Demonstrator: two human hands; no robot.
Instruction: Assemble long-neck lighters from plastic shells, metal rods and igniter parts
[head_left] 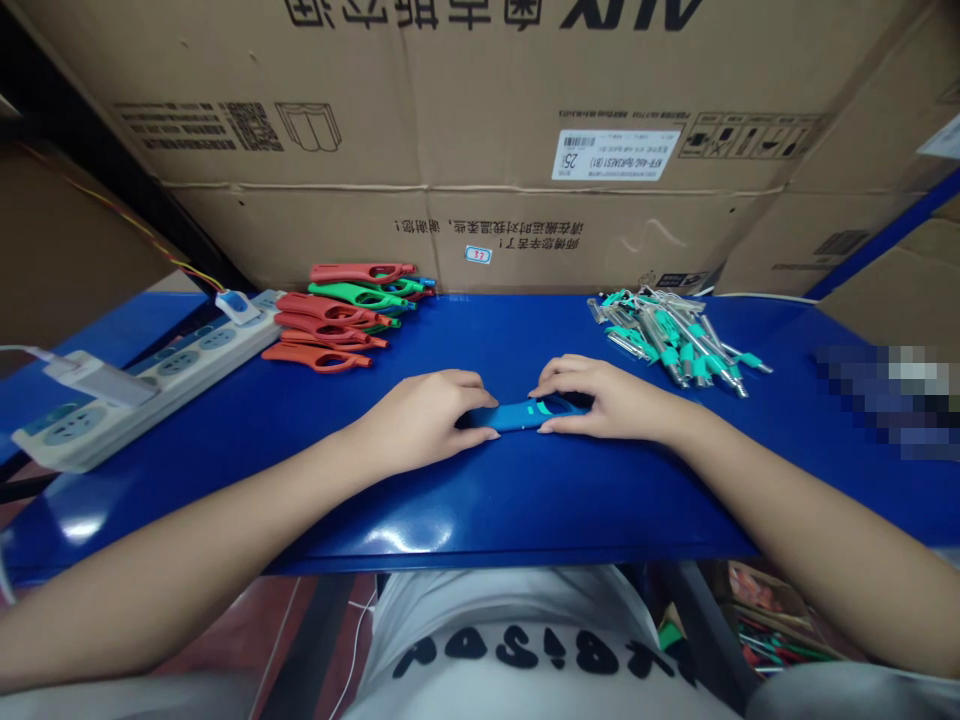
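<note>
A blue lighter casing (514, 415) lies low over the blue table in front of me, with a turquoise part showing near its looped end. My left hand (439, 410) closes thumb and fingers round its left end. At the looped end on the right, my right hand (604, 395) grips it between thumb and fingers. Behind my left hand is a pile of red and green lighter casings (330, 320). Metal lighter inner parts with turquoise pieces (679, 340) lie heaped beyond my right hand.
A white power strip (184, 375) with plugs and cords lies at the left. A large cardboard box (420, 130) stands along the table's back. The blue table's (480, 505) front edge is close to my body. Below right sits a box with coloured parts (772, 630).
</note>
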